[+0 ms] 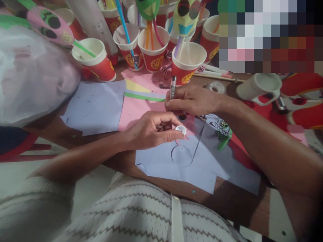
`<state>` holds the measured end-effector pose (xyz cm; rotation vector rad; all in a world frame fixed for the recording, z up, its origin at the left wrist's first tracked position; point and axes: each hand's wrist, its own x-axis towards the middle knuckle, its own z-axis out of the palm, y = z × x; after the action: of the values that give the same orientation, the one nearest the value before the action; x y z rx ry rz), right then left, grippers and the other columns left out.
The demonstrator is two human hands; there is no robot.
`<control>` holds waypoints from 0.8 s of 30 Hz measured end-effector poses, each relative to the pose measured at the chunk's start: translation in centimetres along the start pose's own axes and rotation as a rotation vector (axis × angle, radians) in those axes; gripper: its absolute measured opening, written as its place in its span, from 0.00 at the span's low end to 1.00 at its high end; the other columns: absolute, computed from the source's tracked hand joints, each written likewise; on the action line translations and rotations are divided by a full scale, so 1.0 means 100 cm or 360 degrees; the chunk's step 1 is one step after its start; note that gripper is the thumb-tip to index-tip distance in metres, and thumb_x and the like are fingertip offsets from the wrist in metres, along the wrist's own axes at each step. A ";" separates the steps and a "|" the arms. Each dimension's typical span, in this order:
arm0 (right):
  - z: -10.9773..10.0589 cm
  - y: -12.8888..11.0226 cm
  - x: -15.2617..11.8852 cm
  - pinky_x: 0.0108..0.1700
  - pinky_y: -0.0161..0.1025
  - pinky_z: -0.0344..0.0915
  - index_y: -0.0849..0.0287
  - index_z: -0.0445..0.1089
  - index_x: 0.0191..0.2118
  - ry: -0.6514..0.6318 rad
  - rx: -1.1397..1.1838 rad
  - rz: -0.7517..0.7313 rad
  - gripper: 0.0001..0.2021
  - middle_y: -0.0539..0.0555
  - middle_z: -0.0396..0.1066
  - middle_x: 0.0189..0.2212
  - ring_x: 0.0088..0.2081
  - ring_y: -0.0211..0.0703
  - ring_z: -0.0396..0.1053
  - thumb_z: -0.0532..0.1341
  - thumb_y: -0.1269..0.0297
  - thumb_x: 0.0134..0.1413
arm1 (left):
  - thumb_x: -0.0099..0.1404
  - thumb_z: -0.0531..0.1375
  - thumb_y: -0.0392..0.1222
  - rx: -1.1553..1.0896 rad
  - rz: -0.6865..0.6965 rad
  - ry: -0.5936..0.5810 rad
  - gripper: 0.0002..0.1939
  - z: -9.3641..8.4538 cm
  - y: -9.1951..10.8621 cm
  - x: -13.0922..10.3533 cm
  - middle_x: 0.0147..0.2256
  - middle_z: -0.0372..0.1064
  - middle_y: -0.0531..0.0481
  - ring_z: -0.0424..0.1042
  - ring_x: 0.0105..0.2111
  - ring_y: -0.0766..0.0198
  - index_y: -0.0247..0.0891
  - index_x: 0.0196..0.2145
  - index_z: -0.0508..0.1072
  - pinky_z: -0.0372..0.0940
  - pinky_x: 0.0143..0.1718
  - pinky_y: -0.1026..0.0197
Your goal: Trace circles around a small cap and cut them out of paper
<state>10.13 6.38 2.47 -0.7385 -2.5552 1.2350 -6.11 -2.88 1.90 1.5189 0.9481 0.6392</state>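
- Left hand (148, 129): extends over the pale blue paper from the left; its grip is closed on a small white round piece (180, 130), pinched between thumb and index finger.
- Right hand (195, 98): lies farther from the wearer than the left; its grip is closed around a slim pen (173, 88), held roughly upright above the pink paper (141, 112).
- White round piece: located at the left fingertips, near a pencil-thin dark circle outline (181, 156) drawn on the pale blue paper (161, 161).
- Pink paper: crossed by a green strip (143, 96); a second bluish sheet (94, 107) adjoins its left side.
- Red-and-white paper cups (153, 50): grouped along the far part of the brown surface (242, 208); several hold colored straws, some topped with paper faces, including a yellow one (186, 16) and a pink one (51, 23).
- White mug (259, 88): tipped on its side, right of the right hand; a roll of tape (217, 88) lies between the mug and the nearest cup.
- Translucent plastic bag (35, 74): bulky, at far left, beside the bluish sheet.
- Green object (223, 137): lies under the right forearm's near side, partly patterned; its exact kind cannot be told.
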 end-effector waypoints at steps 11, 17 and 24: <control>-0.001 -0.002 0.023 0.20 0.30 0.49 0.59 0.58 0.15 -0.0245 -0.0125 -0.0075 0.18 0.42 0.54 0.14 0.17 0.28 0.52 0.56 0.72 0.54 | 0.56 0.63 0.42 0.0009 0.0033 0.0025 0.09 0.000 0.001 0.001 0.25 0.70 0.50 0.67 0.23 0.70 0.32 0.31 0.73 0.58 0.19 0.70; 0.004 -0.003 0.023 0.20 0.28 0.49 0.63 0.63 0.17 -0.0295 -0.0192 -0.0128 0.15 0.43 0.57 0.14 0.19 0.28 0.55 0.55 0.72 0.54 | 0.56 0.62 0.40 -0.0037 -0.0018 0.0009 0.08 0.001 0.002 0.001 0.25 0.70 0.50 0.68 0.24 0.69 0.32 0.32 0.73 0.61 0.22 0.69; 0.001 -0.012 0.018 0.20 0.24 0.47 0.67 0.66 0.19 -0.0302 -0.0211 -0.0045 0.17 0.38 0.55 0.15 0.19 0.22 0.53 0.52 0.70 0.58 | 0.56 0.61 0.41 -0.0023 -0.0034 0.0012 0.08 0.001 0.001 0.000 0.26 0.70 0.50 0.69 0.26 0.68 0.33 0.33 0.73 0.63 0.26 0.67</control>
<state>8.13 6.61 3.30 -0.6357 -2.8136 1.1883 -6.04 -2.91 2.03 1.4926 0.9620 0.6357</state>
